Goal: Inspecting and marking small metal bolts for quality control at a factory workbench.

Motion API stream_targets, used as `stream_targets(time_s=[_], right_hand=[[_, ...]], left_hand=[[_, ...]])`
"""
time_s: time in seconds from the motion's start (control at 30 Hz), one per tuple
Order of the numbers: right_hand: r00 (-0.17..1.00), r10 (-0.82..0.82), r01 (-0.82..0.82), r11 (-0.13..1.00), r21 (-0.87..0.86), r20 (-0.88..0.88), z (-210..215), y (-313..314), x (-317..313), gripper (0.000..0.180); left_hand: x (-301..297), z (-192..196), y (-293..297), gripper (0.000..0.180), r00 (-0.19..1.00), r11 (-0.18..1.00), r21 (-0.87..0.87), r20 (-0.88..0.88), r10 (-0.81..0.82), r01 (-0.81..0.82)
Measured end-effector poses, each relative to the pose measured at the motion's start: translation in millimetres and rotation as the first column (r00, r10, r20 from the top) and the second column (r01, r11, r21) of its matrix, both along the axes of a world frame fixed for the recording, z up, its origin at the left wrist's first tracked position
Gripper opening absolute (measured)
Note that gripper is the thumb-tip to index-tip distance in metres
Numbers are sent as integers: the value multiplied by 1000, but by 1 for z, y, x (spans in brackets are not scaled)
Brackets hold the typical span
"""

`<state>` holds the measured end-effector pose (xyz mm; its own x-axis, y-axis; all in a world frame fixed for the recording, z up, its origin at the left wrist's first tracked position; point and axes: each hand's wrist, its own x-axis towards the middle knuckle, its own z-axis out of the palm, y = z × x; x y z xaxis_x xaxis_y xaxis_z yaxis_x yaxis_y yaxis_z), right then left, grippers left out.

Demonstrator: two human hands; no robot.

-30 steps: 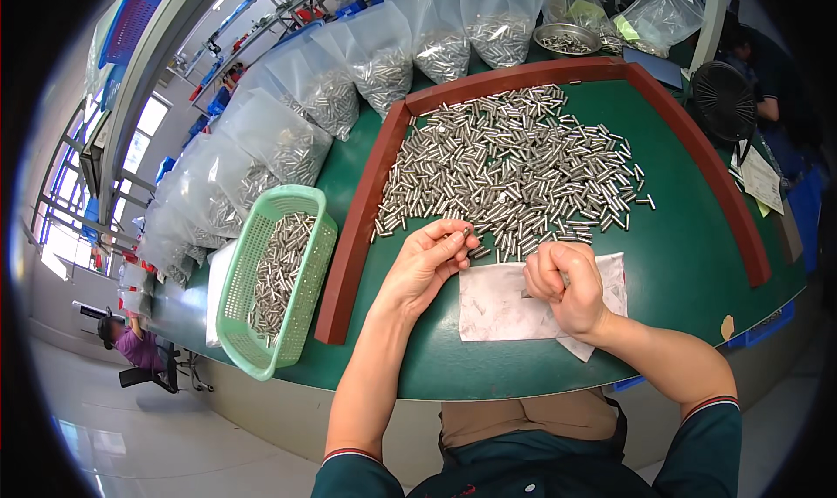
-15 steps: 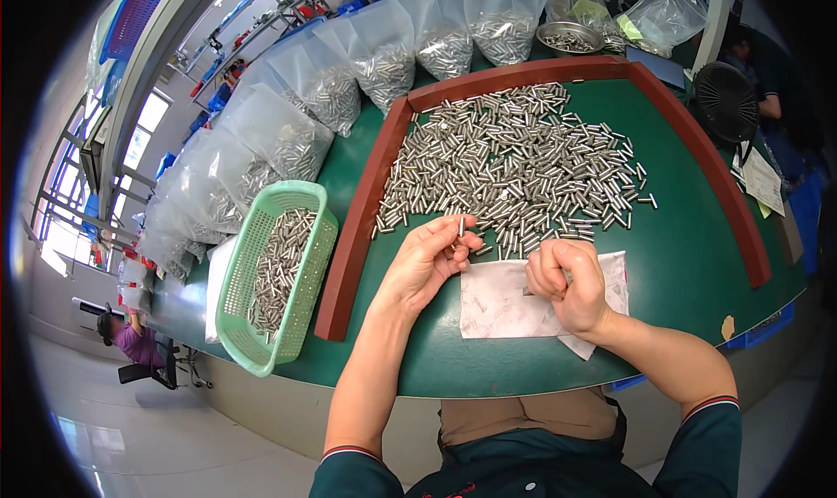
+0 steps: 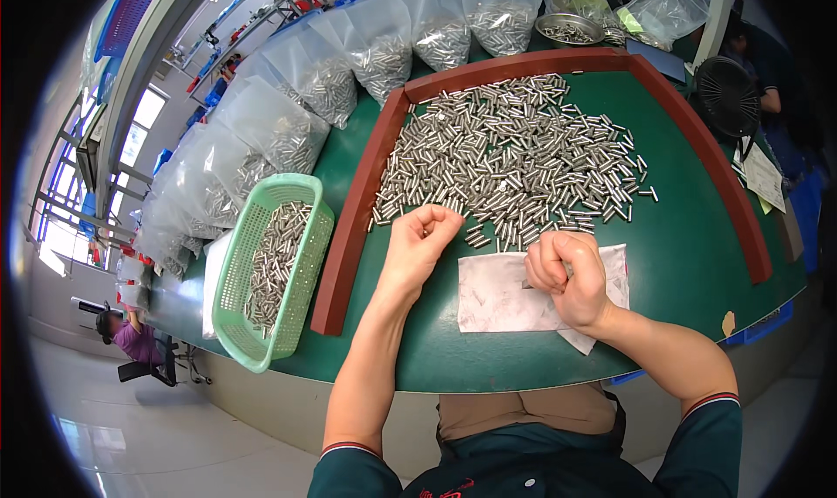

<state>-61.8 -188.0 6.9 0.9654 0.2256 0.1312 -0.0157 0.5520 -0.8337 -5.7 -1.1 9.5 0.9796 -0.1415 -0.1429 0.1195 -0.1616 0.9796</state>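
The short cylindrical metal pins (image 3: 514, 158) spread in a heap beyond the white cloth (image 3: 497, 297), away from the person, reaching almost to its far edge. The left hand (image 3: 425, 236), off the cloth's far-left corner, is nearer them, right at the heap's close edge; the right hand (image 3: 571, 280) is over the cloth's right half. The pins' long axes run every way; several just past the cloth point roughly away from it. Left fingers are curled to the thumb, contents hidden; the right is clenched, a small grey end peeping out, its grasp uncertain. Well left of the cloth stands a green perforated basket (image 3: 228, 280) of similar pins.
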Motion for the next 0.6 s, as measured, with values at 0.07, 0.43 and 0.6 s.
stream_targets(time_s=[0.07, 0.43, 0.6], right_hand=[[1000, -1, 1, 1000, 2, 3, 0, 0, 0, 33], [1000, -1, 2, 1000, -22, 21, -1, 0, 1, 32], [1000, -3, 3, 1000, -13, 22, -1, 0, 0, 31]], left_hand=[[1, -8, 0, 9, 995, 996, 90, 102, -15, 6], [1, -12, -9, 7, 857, 821, 563, 464, -222, -92], [0, -7, -7, 9, 916, 882, 471, 364, -169, -24]])
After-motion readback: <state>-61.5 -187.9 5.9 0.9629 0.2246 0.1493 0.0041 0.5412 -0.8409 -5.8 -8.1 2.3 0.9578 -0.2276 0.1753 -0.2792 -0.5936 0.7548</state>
